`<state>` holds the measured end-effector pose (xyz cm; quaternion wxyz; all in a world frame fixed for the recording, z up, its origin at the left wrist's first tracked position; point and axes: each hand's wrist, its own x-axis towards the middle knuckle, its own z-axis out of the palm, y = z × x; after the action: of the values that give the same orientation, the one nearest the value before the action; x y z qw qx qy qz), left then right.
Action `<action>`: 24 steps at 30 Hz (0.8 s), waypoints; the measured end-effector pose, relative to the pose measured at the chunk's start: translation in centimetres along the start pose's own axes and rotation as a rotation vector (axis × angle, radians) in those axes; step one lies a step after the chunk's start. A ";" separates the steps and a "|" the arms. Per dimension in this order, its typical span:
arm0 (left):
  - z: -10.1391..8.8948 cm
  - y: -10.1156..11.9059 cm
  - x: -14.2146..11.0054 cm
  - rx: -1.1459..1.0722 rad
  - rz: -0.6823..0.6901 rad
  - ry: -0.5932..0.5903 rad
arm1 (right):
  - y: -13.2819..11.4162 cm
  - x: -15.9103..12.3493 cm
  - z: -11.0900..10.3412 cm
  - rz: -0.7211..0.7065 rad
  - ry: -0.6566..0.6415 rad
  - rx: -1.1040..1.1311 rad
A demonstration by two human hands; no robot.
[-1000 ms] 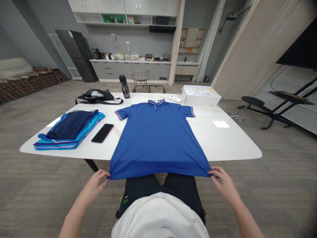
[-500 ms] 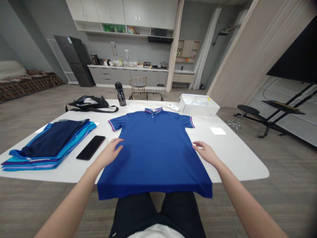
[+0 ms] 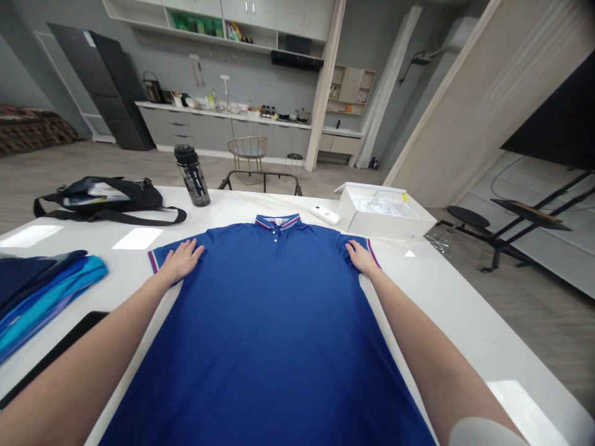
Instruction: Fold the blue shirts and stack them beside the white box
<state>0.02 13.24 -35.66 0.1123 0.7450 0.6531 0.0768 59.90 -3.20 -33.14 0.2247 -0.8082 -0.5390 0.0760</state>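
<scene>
A blue polo shirt [image 3: 274, 322] lies spread out on the white table, its striped collar at the far end and its lower part running out of the bottom of the view. My left hand [image 3: 182, 259] rests on the left sleeve near the shoulder, fingers stretched out. On the right sleeve lies my right hand [image 3: 361, 256], its fingers extended against the fabric and partly hidden from view. Both sleeves have red and white striped cuffs. Neither hand grips the cloth.
Folded clothes [image 3: 51, 285] and a dark phone [image 3: 60, 353] are at the left, the phone partly under my forearm. A black bag [image 3: 111, 197], a bottle [image 3: 192, 176], a small white device [image 3: 324, 215] and a white box [image 3: 385, 214] stand along the far side of the table [image 3: 446, 316].
Both hands have moved forward from beside the shirt's body onto its sleeves. The view has come closer, so the shirt looks larger and its hem has left the picture.
</scene>
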 end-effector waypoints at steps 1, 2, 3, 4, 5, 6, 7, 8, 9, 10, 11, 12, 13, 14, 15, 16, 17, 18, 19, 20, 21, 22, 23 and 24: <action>0.2 -0.3 0.4 0.031 0.003 -0.015 | 0.4 0.5 0.4 0.000 -0.021 -0.033; 0.3 -0.5 0.7 0.059 0.008 -0.020 | 0.8 0.9 0.8 0.005 -0.038 -0.080; 0.4 -0.7 0.9 0.081 0.008 -0.017 | 1.2 1.1 1.0 0.014 -0.048 -0.136; 0.4 -0.8 0.9 0.098 -0.001 -0.010 | 1.5 1.3 1.2 0.030 -0.053 -0.194; 0.4 -0.8 0.9 0.108 -0.018 -0.004 | 1.9 1.4 1.3 0.051 -0.054 -0.246; 0.3 -0.8 0.7 0.115 -0.039 0.000 | 2.2 1.6 1.3 0.076 -0.054 -0.287; 0.1 -0.7 0.6 0.119 -0.062 0.003 | 2.4 1.7 1.3 0.101 -0.053 -0.310; -0.1 -0.7 0.5 0.121 -0.085 0.009 | 2.5 1.8 1.2 0.122 -0.056 -0.326; -0.3 -0.6 0.4 0.121 -0.104 0.014 | 2.6 2.0 1.1 0.137 -0.064 -0.338; -0.5 -0.6 0.3 0.119 -0.121 0.017 | 2.6 2.2 0.9 0.151 -0.077 -0.347; -0.8 -0.5 0.2 0.116 -0.138 0.010 | 2.4 2.4 0.8 0.168 -0.092 -0.351; -1.1 -0.3 0.1 0.116 -0.160 -0.003 | 2.1 2.5 0.6 0.194 -0.105 -0.349; -1.3 0.1 0.1 0.121 -0.193 -0.014 | 1.7 2.6 0.5 0.232 -0.108 -0.349; -1.5 0.7 0.1 0.133 -0.231 -0.005 | 1.1 2.7 0.4 0.273 -0.092 -0.355; -1.6 1.6 0.1 0.152 -0.254 0.027 | 0.3 2.8 0.4 0.299 -0.053 -0.368; -1.6 2.8 0.2 0.175 -0.249 0.079 | -0.6 2.8 0.5 0.292 0.001 -0.385; -1.4 4.3 0.3 0.200 -0.206 0.149 | -1.6 2.8 0.8 0.243 0.056 -0.398; -1.1 6.0 0.4 0.218 -0.097 0.205 | -2.7 2.9 1.2 0.155 0.098 -0.400; -0.7 7.9 0.6 0.220 0.046 0.220 | -3.9 2.9 1.8 0.049 0.116 -0.388; -0.2 9.8 0.9 0.209 0.170 0.194 | -5.1 3.0 2.4 -0.044 0.104 -0.362; 0.4 11.6 1.3 0.192 0.256 0.151 | -6.2 3.2 3.2 -0.096 0.068 -0.331; 0.9 13.3 1.7 0.172 0.281 0.106 | -7.2 3.3 3.9 -0.103 0.018 -0.306; 1.5 14.7 2.3 0.150 0.281 0.055 | -8.0 3.6 4.6 -0.074 -0.030 -0.293; 2.0 15.9 2.8 0.131 0.260 0.008 | -8.8 3.8 5.3 -0.029 -0.072 -0.290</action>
<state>16.14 13.97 -33.42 0.0497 0.8287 0.5552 0.0507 52.19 4.56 -33.50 0.0871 -0.8211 -0.5637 0.0229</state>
